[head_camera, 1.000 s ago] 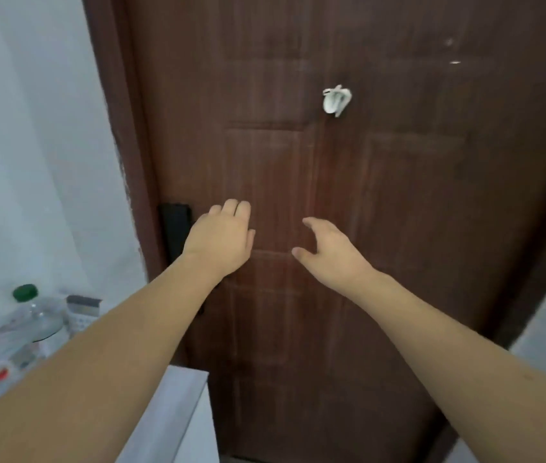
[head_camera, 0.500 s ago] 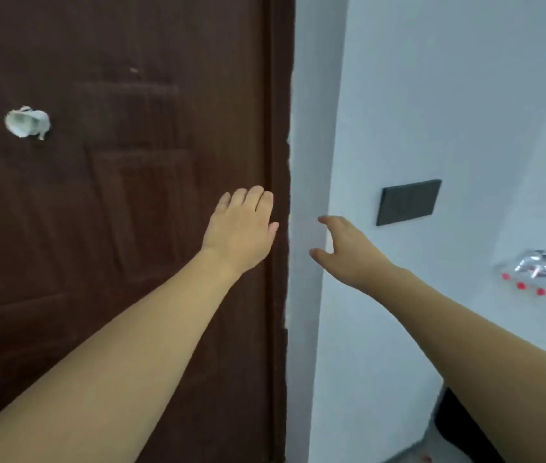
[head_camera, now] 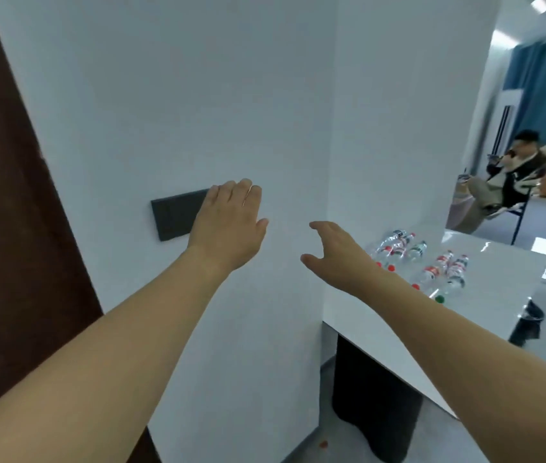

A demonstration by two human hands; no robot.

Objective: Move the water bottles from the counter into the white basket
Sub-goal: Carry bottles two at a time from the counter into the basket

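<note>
I am holding my left hand [head_camera: 228, 225] up with straight fingers close together, gripping nothing; it is covering the right end of the dark wall plate [head_camera: 174, 218]. To the right of that plate my right hand [head_camera: 335, 252] is reaching out, fingers spread loosely and thumb apart, empty too. Further right of the plate, the water bottles [head_camera: 421, 259] are lying in a cluster on the white counter [head_camera: 498, 295], just past my right hand. Beyond the counter a person [head_camera: 512, 175] is sitting.

Clear water bottles [head_camera: 421, 259], red and green caps, lying clustered on white counter [head_camera: 498, 295].
</note>
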